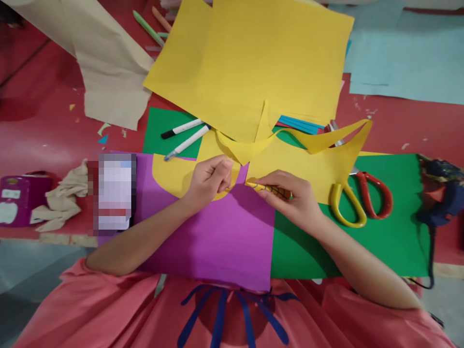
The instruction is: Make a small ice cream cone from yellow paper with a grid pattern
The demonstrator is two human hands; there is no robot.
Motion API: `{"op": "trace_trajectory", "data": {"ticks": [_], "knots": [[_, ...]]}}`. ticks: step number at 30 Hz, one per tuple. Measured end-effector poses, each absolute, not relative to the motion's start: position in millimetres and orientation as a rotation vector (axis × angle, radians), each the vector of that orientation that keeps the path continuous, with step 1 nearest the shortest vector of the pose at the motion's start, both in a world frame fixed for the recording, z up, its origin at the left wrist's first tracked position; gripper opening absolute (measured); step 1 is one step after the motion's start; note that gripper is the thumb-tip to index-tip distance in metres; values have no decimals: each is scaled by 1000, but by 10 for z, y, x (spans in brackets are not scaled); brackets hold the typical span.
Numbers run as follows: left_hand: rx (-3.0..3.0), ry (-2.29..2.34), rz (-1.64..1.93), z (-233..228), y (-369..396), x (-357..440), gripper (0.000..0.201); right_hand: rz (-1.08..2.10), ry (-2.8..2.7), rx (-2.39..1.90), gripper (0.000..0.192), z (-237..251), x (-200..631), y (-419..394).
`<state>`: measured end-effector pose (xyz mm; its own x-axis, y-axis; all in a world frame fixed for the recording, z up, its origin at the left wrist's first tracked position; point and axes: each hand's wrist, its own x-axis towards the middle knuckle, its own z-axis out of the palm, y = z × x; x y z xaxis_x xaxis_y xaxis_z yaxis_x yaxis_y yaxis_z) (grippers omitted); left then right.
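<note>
My left hand [212,180] pinches the edge of a cut yellow paper piece [170,175] that lies over a purple sheet [224,241]. My right hand [290,198] grips a small yellow tool with dark markings [273,190], its tip touching the same yellow paper just right of my left fingers. A curved yellow strip [337,137] trails off to the right from the cut piece.
A large yellow sheet [253,58] lies at the back. Green paper [384,232] sits under scissors [357,198] with yellow and red handles. Two markers [184,136] lie on another green sheet. A glue gun [440,193] is at right, a cloth [63,198] and purple box [18,198] at left.
</note>
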<state>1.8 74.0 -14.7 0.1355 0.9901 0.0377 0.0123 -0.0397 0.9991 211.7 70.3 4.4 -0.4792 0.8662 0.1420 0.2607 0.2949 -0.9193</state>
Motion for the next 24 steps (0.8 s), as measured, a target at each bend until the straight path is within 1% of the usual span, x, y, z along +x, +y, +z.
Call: {"op": "trace_trajectory", "data": {"ticks": [1, 3, 5, 6, 7, 9, 11, 17, 18, 20, 22, 24], "knots": [[1318, 1104, 1149, -162, 746, 24, 37, 1098, -1960, -994, 13, 42, 2119, 699], [1359, 1098, 1198, -202, 764, 37, 17, 984, -2032, -991, 14, 33, 2127, 691], [1429, 1061, 1199, -237, 775, 45, 46, 927, -2079, -1018, 15, 22, 2136, 684], [1464, 1035, 1171, -245, 773, 45, 52, 914, -2092, -1035, 15, 17, 2141, 682], [1494, 1009, 1120, -244, 764, 43, 47, 908, -2102, -1050, 15, 11, 2145, 680], [1549, 991, 996, -218, 734, 39, 29, 904, -2114, -1074, 14, -4, 2150, 680], [1639, 1001, 934, -175, 701, 39, 21, 891, -2122, -1074, 12, -22, 2149, 682], [1799, 993, 965, -122, 686, 65, 9, 873, -2126, -998, 9, -47, 2138, 700], [1786, 1006, 983, -131, 689, 66, 8, 851, -2118, -990, 12, -42, 2143, 707], [1704, 1062, 1043, -157, 694, 66, 7, 751, -2063, -1006, 23, -31, 2166, 727], [1561, 1140, 1123, -184, 700, 67, 9, 659, -1919, -1076, 33, -30, 2203, 750], [1417, 1204, 1201, -200, 711, 69, 11, 681, -1751, -1145, 29, -50, 2242, 775]]}}
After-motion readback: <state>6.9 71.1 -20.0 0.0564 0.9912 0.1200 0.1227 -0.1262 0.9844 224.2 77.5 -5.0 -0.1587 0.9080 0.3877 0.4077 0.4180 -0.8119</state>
